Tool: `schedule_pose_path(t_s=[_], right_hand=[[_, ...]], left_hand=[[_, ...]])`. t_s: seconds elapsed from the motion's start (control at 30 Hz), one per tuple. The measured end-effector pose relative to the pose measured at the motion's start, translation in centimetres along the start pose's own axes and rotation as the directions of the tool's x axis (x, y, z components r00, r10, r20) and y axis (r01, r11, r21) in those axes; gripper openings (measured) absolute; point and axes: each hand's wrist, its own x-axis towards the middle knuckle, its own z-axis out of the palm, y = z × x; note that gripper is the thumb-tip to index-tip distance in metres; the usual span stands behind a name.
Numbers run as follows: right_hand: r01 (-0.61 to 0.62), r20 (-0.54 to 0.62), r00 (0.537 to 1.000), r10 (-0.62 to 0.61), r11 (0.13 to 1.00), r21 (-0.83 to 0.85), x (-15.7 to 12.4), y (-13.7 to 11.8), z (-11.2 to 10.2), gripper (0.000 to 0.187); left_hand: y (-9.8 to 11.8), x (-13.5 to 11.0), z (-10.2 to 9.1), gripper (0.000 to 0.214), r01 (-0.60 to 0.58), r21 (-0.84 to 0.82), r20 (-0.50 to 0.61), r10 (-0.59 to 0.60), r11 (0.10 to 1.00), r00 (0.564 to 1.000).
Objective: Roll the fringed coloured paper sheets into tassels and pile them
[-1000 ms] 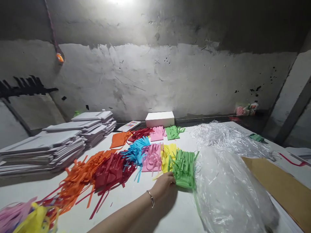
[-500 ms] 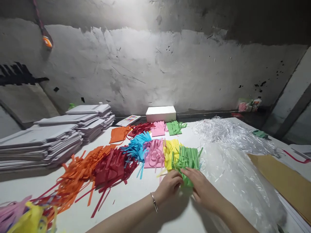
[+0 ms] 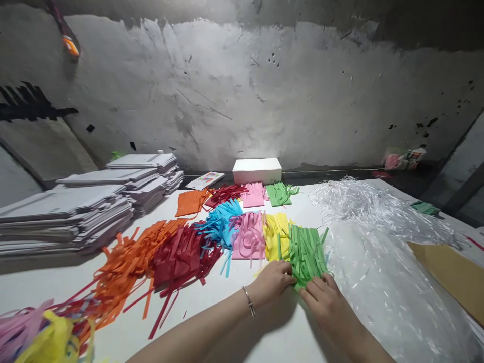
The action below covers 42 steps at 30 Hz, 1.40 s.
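At the table's front middle lies a bundle of green fringed tissue paper (image 3: 307, 252), its strips pointing away from me. My left hand (image 3: 275, 281), with a silver bracelet on the wrist, pinches the bundle's near left corner. The curled fingers of my right hand (image 3: 327, 302) grip its near right edge; the fingertips are partly hidden. Just left of the green bundle are fringed bundles in yellow (image 3: 277, 237), pink (image 3: 247, 237) and blue (image 3: 223, 224). Farther left lie dark red (image 3: 177, 257) and orange (image 3: 132, 262) ones.
Stacks of folded white sheets (image 3: 64, 217) stand at left. Behind the bundles are smaller fringed pieces and a white box (image 3: 257, 171). Clear shredded film (image 3: 370, 206), a plastic bag (image 3: 393, 287) and brown cardboard (image 3: 449, 272) lie at right. Yellow strips (image 3: 49, 343) are at front left.
My right hand has drawn back from the green strips to the bundle's near edge. The green strips lie straighter and more exposed. The view has shifted slightly.
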Motion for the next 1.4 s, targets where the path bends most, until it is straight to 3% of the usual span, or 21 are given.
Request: schedule_pose_path(t_s=[0.13, 0.37, 0.5, 0.77, 0.97, 1.07, 1.17, 1.4], right_hand=[[-0.014, 0.019, 1.0, 0.013, 0.999, 0.038, -0.3, -0.2, 0.1, 0.03], [-0.046, 0.076, 0.996, 0.041, 0.997, 0.061, -1.2, 0.2, 0.2, 0.029], [-0.032, 0.092, 0.995, 0.028, 0.999, 0.038, -1.5, 0.4, 0.5, 0.027], [-0.013, 0.104, 0.994, 0.013, 1.0, 0.0, -2.0, 0.6, 0.9, 0.022], [-0.001, 0.121, 0.993, 0.003, 1.0, -0.02, -2.3, 0.6, 0.7, 0.019], [-0.004, 0.09, 0.996, 0.005, 1.0, -0.008, -2.4, 0.5, 0.7, 0.021], [-0.02, 0.076, 0.997, 0.02, 1.0, 0.002, -2.5, 0.5, 0.9, 0.02], [-0.044, 0.148, 0.988, 0.041, 0.999, 0.022, -2.5, 0.6, 1.0, 0.022]], left_hand=[[0.0, 0.7, -0.4, 0.018, -0.022, 0.02, 0.1, 0.02, 1.0, 0.995], [-0.2, 1.2, -1.1, 0.025, 0.072, -0.035, 0.156, -0.066, 0.997, 0.986], [0.7, 1.4, -1.2, 0.017, 0.1, -0.015, 0.17, -0.096, 0.995, 0.981], [2.3, 1.4, 0.8, 0.014, 0.235, -0.007, 0.13, -0.232, 0.972, 0.964], [3.2, 0.6, 1.7, 0.014, 0.266, 0.022, 0.066, -0.267, 0.964, 0.961], [3.4, 0.2, 1.7, 0.016, 0.253, 0.1, 0.044, -0.258, 0.962, 0.965], [3.7, 0.1, 2.4, 0.014, 0.18, 0.178, 0.092, -0.199, 0.967, 0.976], [4.2, 0.2, 3.6, 0.018, 0.115, 0.246, 0.119, -0.148, 0.962, 0.982]])
